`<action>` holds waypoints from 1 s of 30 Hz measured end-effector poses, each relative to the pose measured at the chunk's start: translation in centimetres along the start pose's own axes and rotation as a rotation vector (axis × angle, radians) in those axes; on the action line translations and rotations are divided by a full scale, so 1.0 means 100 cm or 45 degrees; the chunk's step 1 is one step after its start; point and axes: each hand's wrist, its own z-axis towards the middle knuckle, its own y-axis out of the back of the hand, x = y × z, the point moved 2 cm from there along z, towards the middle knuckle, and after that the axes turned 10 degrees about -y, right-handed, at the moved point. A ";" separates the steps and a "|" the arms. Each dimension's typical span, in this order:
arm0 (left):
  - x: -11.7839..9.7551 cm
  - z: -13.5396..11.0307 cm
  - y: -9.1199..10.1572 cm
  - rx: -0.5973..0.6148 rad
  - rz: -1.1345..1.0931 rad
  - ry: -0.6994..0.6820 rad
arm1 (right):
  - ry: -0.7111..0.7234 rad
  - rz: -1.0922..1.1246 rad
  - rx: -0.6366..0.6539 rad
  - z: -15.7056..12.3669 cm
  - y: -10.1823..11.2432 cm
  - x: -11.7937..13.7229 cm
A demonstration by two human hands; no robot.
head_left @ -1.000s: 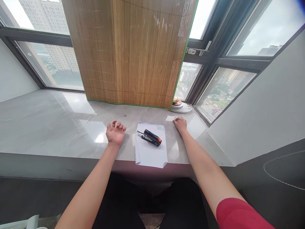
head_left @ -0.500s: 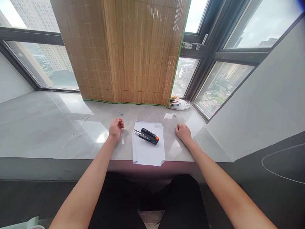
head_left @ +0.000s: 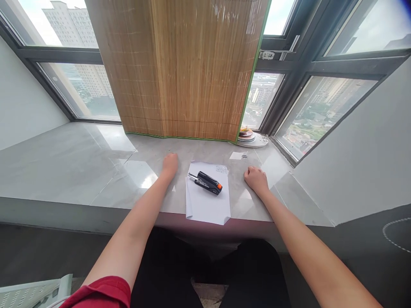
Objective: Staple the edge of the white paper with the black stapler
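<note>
A black stapler (head_left: pixel 208 183) with an orange tab lies opened out on sheets of white paper (head_left: pixel 208 207), its metal rail pointing left. To the left of the paper, my left hand (head_left: pixel 170 164) is closed on the sill surface. It covers the spot where small grey staple strips lay, and its fingertips are hidden. My right hand (head_left: pixel 256 177) rests in a loose fist to the right of the paper, with nothing visible in it. Just beyond that hand are small grey staple strips (head_left: pixel 244 156).
A bamboo blind (head_left: pixel 189 72) hangs behind the grey stone sill (head_left: pixel 73 171). Stacked plates (head_left: pixel 250 139) stand in the back right corner by the window frame. Below the sill's front edge are my legs (head_left: pixel 257 269), and a pale perforated plastic piece (head_left: pixel 35 293) sits at the lower left.
My left hand has moved forward and turned, closing over the spot of the left staple strips, now out of sight. My right hand stays in place. The view has shifted slightly left.
</note>
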 end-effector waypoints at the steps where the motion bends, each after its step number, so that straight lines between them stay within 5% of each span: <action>1: -0.002 -0.007 0.001 -0.008 -0.019 -0.003 | 0.000 0.008 0.005 0.000 0.001 0.001; 10: -0.031 -0.072 0.019 -0.038 -0.061 -0.079 | 0.123 0.264 -0.054 -0.009 0.013 0.010; 15: -0.031 -0.069 0.021 -0.043 0.047 -0.065 | 0.556 0.859 0.083 -0.046 0.021 0.063; 20: -0.028 -0.069 0.020 0.056 -0.114 -0.070 | 0.902 0.878 0.304 -0.076 0.019 0.123; 30: -0.050 -0.076 0.018 0.212 -0.387 -0.273 | 0.942 1.113 0.318 -0.071 0.001 0.123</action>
